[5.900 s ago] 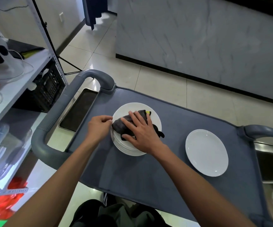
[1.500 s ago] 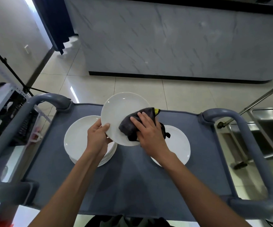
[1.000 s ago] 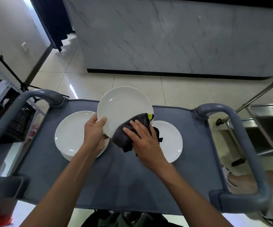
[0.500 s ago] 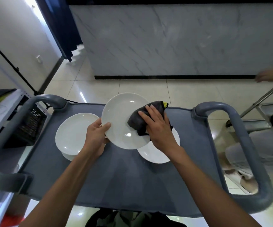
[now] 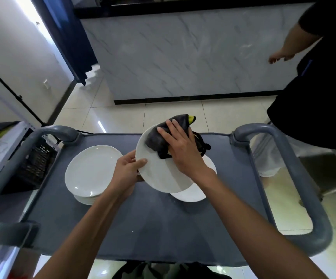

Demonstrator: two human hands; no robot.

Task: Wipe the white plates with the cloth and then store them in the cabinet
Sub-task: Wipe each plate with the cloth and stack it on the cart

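Grey cart (image 5: 147, 224) carries a plate stack (image 5: 91, 174) at left. Left hand (image 5: 125, 170) pinches the raised plate (image 5: 159, 176) by its rim; right hand (image 5: 180, 150), fingers spread, presses the dark cloth (image 5: 159, 137) on it. Glazed ware looks rigid, slippery, breakable: rim grip advised.

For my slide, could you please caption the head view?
Left hand holds a white plate above the cart while the right hand presses a dark cloth on it.

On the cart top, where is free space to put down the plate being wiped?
Free: the near strip of the cart top, in front of the plate stack and the single plate. The middle gap between them is narrow, under the left hand and held plate.
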